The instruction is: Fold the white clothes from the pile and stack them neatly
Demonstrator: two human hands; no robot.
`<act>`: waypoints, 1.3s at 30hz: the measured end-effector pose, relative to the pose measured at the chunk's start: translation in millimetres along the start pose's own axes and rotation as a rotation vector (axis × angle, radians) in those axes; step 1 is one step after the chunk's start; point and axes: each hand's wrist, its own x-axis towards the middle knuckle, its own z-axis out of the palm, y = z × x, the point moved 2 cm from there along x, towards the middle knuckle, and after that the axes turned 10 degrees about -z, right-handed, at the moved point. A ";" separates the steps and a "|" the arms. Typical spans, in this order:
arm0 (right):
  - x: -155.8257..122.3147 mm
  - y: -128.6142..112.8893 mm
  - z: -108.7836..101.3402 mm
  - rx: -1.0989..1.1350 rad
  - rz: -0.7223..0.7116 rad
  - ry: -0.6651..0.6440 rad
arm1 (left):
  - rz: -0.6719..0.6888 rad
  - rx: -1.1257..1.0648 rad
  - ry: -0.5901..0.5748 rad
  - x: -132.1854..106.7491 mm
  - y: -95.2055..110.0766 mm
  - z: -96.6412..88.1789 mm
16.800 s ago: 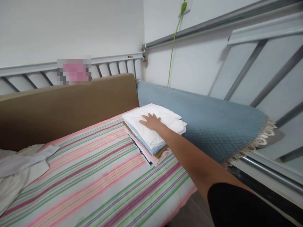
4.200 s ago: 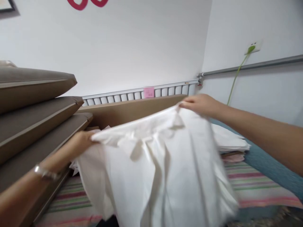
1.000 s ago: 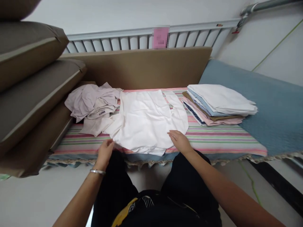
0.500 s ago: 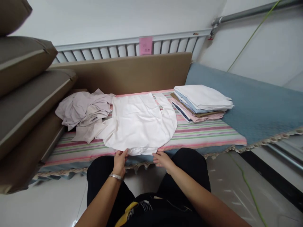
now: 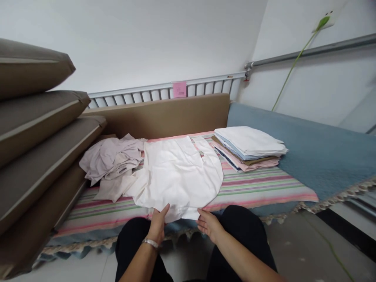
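A white shirt (image 5: 183, 178) lies spread flat in front of me, its near edge reaching the front of the striped cloth. At the left part of that edge is my left hand (image 5: 158, 227), with its thumb raised away from the fingers and the fingertips against the fabric. My right hand (image 5: 210, 226) has the near right corner of the shirt at its fingertips, with the other fingers curled below. One sleeve curves along the shirt's right side. On the left, the other sleeve touches a crumpled heap of pale clothes (image 5: 113, 156).
Folded clothes (image 5: 249, 141) stand stacked on the right of the striped cloth (image 5: 258, 188). Thick brown cushions (image 5: 44, 152) pile up at the left. Behind are a brown backboard (image 5: 164, 115) and a white radiator (image 5: 138, 96). A blue cover (image 5: 302, 149) drapes the right side.
The view has tilted up, so everything sits lower in the picture. My left thumb has lifted from the shirt's edge. My right hand stays at the corner, and the shirt lies much as before.
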 end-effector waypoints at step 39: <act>123.9 -155.1 76.9 -1.515 -0.763 -0.243 | 0.219 1.016 0.314 142.4 122.6 6.9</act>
